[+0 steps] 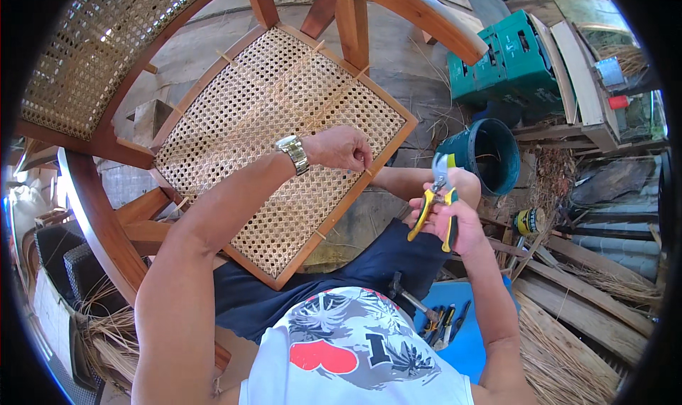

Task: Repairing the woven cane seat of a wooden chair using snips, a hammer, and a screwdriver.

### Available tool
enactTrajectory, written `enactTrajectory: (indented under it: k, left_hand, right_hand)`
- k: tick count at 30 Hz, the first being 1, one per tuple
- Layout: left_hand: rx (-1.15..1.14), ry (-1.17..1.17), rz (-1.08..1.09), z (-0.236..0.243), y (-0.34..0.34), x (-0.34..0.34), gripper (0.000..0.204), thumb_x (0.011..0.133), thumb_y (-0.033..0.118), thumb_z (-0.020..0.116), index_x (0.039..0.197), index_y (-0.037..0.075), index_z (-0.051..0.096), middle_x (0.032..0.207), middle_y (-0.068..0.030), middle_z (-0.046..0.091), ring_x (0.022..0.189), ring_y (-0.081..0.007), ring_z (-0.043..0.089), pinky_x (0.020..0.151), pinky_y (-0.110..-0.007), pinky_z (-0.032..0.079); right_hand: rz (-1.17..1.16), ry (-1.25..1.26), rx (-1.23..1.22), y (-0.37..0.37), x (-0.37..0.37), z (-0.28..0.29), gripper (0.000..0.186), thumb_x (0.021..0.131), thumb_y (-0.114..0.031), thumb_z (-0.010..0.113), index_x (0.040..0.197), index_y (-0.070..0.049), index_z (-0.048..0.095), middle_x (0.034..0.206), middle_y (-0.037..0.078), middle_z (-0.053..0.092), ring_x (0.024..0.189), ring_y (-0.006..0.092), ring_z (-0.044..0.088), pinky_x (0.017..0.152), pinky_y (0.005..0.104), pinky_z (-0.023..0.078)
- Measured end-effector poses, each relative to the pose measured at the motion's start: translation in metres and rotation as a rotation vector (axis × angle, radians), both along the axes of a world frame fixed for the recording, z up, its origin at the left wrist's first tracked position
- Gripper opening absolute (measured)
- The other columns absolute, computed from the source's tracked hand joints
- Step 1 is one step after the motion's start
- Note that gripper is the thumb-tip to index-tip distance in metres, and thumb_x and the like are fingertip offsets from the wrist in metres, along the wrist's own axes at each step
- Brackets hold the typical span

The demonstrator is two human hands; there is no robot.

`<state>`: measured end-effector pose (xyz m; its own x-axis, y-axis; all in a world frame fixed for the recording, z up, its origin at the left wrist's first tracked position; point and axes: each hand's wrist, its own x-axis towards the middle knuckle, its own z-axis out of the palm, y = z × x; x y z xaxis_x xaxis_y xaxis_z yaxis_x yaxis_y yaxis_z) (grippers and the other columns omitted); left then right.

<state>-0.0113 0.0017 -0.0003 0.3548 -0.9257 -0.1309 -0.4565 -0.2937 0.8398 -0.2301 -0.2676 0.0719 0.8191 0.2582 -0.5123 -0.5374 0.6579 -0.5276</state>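
The chair [103, 224], of reddish-brown wood with woven cane, fills the left and upper view, its back at the upper left. Its seat [241, 114], a cane panel in a wooden frame, lies directly before me, beneath my left hand and forearm and to the left of my right hand. A green crate [504, 57] stands at the upper right; below it, past my bent knee, is a teal bucket [460, 146]. My left hand [339, 149] is over the seat's right side, its fingers drawn together at the frame. My right hand [463, 224], apart from the left and clear of the seat, is clasped on the yellow-handled shears [441, 181], blades pointing away from me, handles spread. A hammer [419, 303] lies beside my lap. Farther right is a small can [526, 222]. A metal watch [292, 151] encircles my left wrist. Smallest is a peg [369, 173] at the frame, at my left fingertips; whether they grip it I cannot tell.
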Motion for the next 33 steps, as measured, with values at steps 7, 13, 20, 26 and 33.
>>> enactTrajectory:
  k: [7,13,20,26,33]
  left_hand:
    - [-0.026,-0.005,-0.041,-0.004,0.002,0.004,0.014,0.077,0.016,0.078,0.090,0.014,0.079,0.080,-0.0020,0.067,0.075,-0.0154,0.065,0.067,-0.032,0.052]
    - [-0.007,0.047,-0.044,-0.001,0.002,0.003,0.014,0.079,0.015,0.079,0.093,0.014,0.078,0.081,-0.0020,0.067,0.076,-0.0159,0.065,0.069,-0.032,0.051]
    - [-0.090,-0.014,-0.022,-0.005,0.004,0.000,0.016,0.079,0.010,0.070,0.094,0.009,0.077,0.069,-0.0036,0.065,0.067,-0.0193,0.063,0.066,-0.036,0.049]
    - [0.040,0.006,-0.036,0.000,0.001,0.000,0.014,0.082,0.013,0.076,0.096,0.014,0.078,0.086,-0.0028,0.067,0.079,-0.0167,0.065,0.070,-0.033,0.052]
    - [0.012,0.013,-0.026,-0.003,0.001,0.000,0.015,0.083,0.013,0.075,0.098,0.014,0.079,0.090,-0.0050,0.070,0.081,-0.0186,0.067,0.072,-0.034,0.052]
  right_hand:
    - [0.738,-0.073,-1.052,-0.001,0.034,0.018,0.059,0.091,-0.025,0.064,0.146,-0.006,0.053,0.128,0.013,0.065,0.116,0.0232,0.063,0.104,0.0352,0.045]
    - [1.078,-0.273,-1.345,0.014,0.058,0.006,0.060,0.092,-0.036,0.059,0.145,-0.010,0.054,0.130,0.016,0.066,0.119,0.0298,0.061,0.106,0.0366,0.043]
    - [1.239,-0.223,-1.357,0.024,0.091,0.013,0.052,0.093,-0.039,0.060,0.131,-0.004,0.061,0.117,0.018,0.070,0.111,0.0314,0.064,0.099,0.0389,0.046]
    - [1.299,-0.286,-1.299,0.021,0.099,0.006,0.040,0.093,-0.038,0.063,0.107,-0.001,0.066,0.105,0.016,0.070,0.101,0.0303,0.064,0.091,0.0397,0.047]
    - [1.343,-0.375,-1.308,0.020,0.108,-0.005,0.066,0.093,-0.035,0.063,0.151,-0.010,0.047,0.157,0.013,0.045,0.139,0.0299,0.049,0.116,0.0359,0.038]
